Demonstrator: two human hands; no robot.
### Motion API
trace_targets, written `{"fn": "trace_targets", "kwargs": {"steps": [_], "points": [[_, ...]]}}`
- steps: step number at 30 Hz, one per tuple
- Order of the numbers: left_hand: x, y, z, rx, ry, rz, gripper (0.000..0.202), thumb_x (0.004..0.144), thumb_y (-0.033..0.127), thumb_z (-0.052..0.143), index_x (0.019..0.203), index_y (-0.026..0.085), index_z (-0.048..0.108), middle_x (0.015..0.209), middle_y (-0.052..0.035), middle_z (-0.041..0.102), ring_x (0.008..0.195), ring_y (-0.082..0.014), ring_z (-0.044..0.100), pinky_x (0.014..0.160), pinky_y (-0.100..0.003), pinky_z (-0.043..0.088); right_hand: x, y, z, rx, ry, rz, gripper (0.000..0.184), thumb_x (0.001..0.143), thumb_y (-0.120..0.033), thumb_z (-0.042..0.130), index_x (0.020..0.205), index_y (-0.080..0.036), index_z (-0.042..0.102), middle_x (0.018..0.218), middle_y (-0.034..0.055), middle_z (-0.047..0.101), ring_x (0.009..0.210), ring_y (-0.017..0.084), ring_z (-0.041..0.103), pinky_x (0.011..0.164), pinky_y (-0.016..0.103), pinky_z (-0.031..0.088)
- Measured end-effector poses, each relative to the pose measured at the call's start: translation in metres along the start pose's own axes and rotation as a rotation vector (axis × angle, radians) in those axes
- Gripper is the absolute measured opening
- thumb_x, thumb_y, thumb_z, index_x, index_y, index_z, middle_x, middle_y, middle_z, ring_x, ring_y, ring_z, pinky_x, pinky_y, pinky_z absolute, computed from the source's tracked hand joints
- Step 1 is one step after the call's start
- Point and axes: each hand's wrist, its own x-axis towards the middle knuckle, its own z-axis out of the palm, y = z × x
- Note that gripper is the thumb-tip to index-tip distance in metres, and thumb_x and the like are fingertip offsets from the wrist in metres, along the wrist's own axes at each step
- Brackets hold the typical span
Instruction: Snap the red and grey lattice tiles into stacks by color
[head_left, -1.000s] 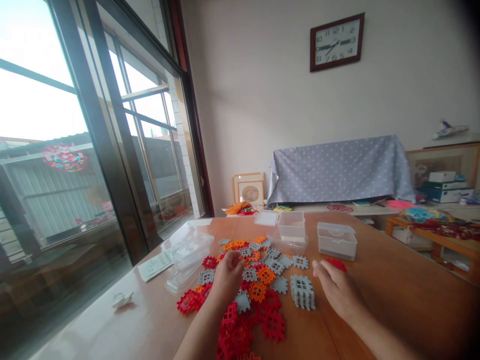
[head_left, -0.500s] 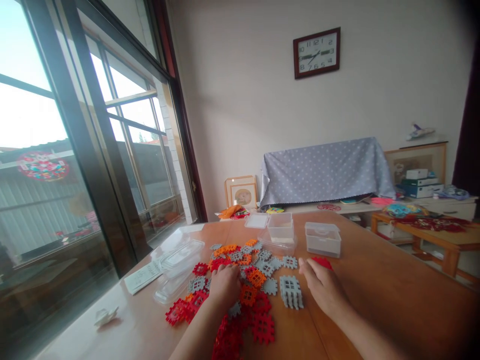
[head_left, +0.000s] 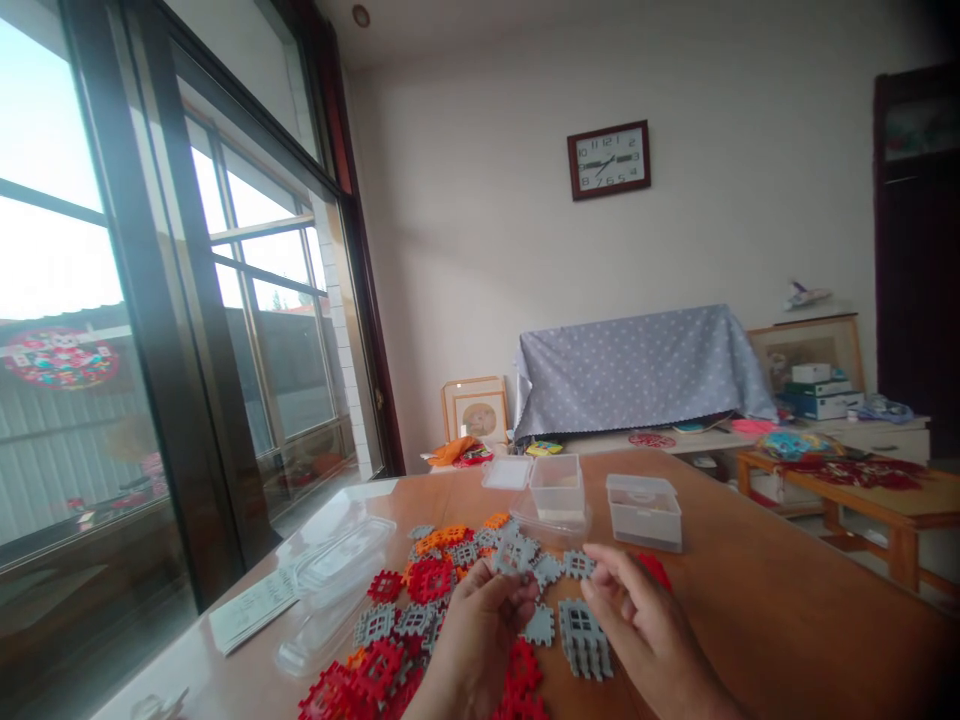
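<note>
Grey, orange and red waffle-shaped plastic tiles [head_left: 420,610] lie scattered on a brown wooden table [head_left: 772,620]. My left hand [head_left: 480,640] is raised over the pile and pinches a grey tile [head_left: 517,550] between thumb and fingers. My right hand [head_left: 637,630] hovers just to the right with its fingers curled, close to that tile and above a stack of grey tiles [head_left: 581,640]. Whether it touches the held tile I cannot tell.
Clear plastic boxes [head_left: 643,510] and an open tub [head_left: 559,487] stand beyond the tiles. Clear lids [head_left: 337,560] and a paper sheet [head_left: 251,608] lie at the left by the window. A cloth-covered cabinet [head_left: 637,365] and a low table [head_left: 847,480] stand behind.
My left hand has lifted off the pile with a grey tile pinched in it. My right hand rose from the table toward it. The camera tilted upward.
</note>
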Motion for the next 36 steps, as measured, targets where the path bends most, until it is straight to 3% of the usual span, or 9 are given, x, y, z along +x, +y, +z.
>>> {"fn": "trace_targets", "kwargs": {"steps": [3, 6, 15, 20, 25, 31, 36], "points": [[-0.006, -0.019, 0.009, -0.054, -0.036, -0.123, 0.034, 0.067, 0.011, 0.084, 0.090, 0.018, 0.061, 0.081, -0.0050, 0.074, 0.071, -0.0168, 0.074, 0.065, -0.022, 0.055, -0.002, -0.002, 0.003, -0.096, -0.064, -0.112, 0.054, 0.093, -0.036, 0.062, 0.145, -0.030, 0.048, 0.127, 0.0072, 0.066, 0.114, 0.025, 0.066, 0.092, 0.035, 0.058], [-0.006, -0.032, 0.009, -0.065, -0.096, -0.215, 0.037, 0.064, 0.014, 0.086, 0.090, 0.019, 0.060, 0.077, -0.0042, 0.074, 0.067, -0.0171, 0.073, 0.062, -0.022, 0.055, -0.001, -0.002, 0.006, -0.144, -0.128, -0.144, 0.065, 0.084, -0.028, 0.067, 0.146, -0.030, 0.048, 0.138, 0.0081, 0.062, 0.127, 0.029, 0.059, 0.106, 0.042, 0.052], [-0.008, -0.038, 0.007, -0.085, -0.068, -0.258, 0.035, 0.070, 0.024, 0.089, 0.085, 0.020, 0.058, 0.069, -0.0008, 0.069, 0.062, -0.0151, 0.070, 0.066, -0.025, 0.055, 0.003, -0.011, 0.000, -0.203, -0.172, -0.018, 0.048, 0.083, -0.030, 0.070, 0.130, -0.026, 0.060, 0.130, 0.0099, 0.064, 0.121, 0.030, 0.060, 0.103, 0.043, 0.051], [-0.011, -0.036, 0.006, -0.013, -0.013, -0.151, 0.030, 0.081, 0.037, 0.082, 0.095, 0.017, 0.066, 0.090, -0.0095, 0.076, 0.084, -0.0206, 0.076, 0.078, -0.028, 0.057, 0.013, -0.006, -0.018, -0.204, -0.239, -0.005, 0.042, 0.087, -0.037, 0.071, 0.127, -0.025, 0.066, 0.123, 0.0082, 0.068, 0.116, 0.028, 0.062, 0.101, 0.040, 0.049], [-0.007, -0.033, -0.001, 0.024, 0.072, -0.129, 0.031, 0.092, 0.034, 0.068, 0.117, 0.014, 0.067, 0.122, -0.0182, 0.074, 0.111, -0.0261, 0.073, 0.103, -0.037, 0.053, 0.020, 0.014, -0.035, -0.182, -0.382, 0.041, 0.044, 0.086, -0.047, 0.074, 0.125, -0.027, 0.072, 0.122, 0.0085, 0.069, 0.114, 0.029, 0.061, 0.102, 0.042, 0.047], [-0.003, -0.044, -0.005, -0.003, 0.027, -0.218, 0.044, 0.097, 0.039, 0.059, 0.133, 0.014, 0.062, 0.145, -0.0181, 0.061, 0.133, -0.0249, 0.060, 0.118, -0.036, 0.043, 0.016, 0.023, -0.035, -0.107, -0.486, 0.093, 0.051, 0.085, -0.045, 0.076, 0.133, -0.032, 0.069, 0.133, 0.0087, 0.066, 0.121, 0.030, 0.060, 0.110, 0.045, 0.044], [-0.007, -0.051, -0.001, 0.085, -0.013, -0.249, 0.066, 0.095, 0.056, 0.056, 0.147, 0.016, 0.054, 0.155, -0.0160, 0.051, 0.147, -0.0257, 0.045, 0.125, -0.037, 0.033, 0.011, 0.037, -0.029, -0.049, -0.411, 0.180, 0.067, 0.085, -0.053, 0.075, 0.145, -0.028, 0.060, 0.145, 0.0115, 0.060, 0.134, 0.033, 0.053, 0.115, 0.050, 0.039]]}}
